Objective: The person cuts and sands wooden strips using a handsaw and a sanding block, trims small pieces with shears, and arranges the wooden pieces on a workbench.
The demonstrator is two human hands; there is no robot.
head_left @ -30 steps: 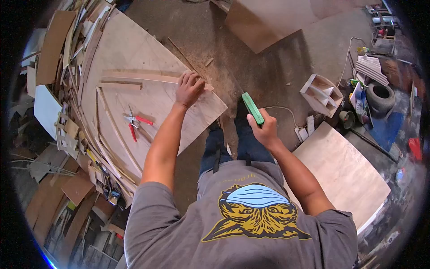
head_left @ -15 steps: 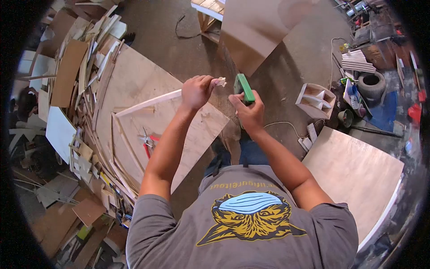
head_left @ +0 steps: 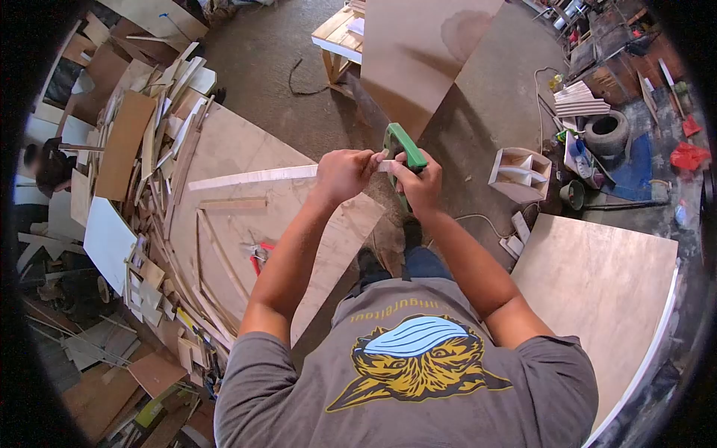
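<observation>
My left hand [head_left: 346,175] is closed round a long pale wooden strip [head_left: 258,176], which runs out leftward over a plywood sheet [head_left: 246,138]. The strip's short end shows between my two hands. My right hand [head_left: 420,185] is wrapped on the green handle of a saw-like tool [head_left: 407,145], with its thumb and a finger at the strip's end. The tool stands upright close beyond my left fingertips. Red-handled pliers [head_left: 258,254] lie on the plywood, near thin wooden strips [head_left: 216,246].
A large pile of wood offcuts [head_left: 142,149] stands at the left. A tall board [head_left: 403,67] rises ahead. At the right are a divided wooden box [head_left: 520,175], a black tyre [head_left: 606,133] and another plywood sheet [head_left: 590,291]. A person [head_left: 54,168] is at the far left.
My hands have come together, and the long strip now reaches between them, more level than before. The green-handled tool has shifted slightly left, and the head view has moved a little.
</observation>
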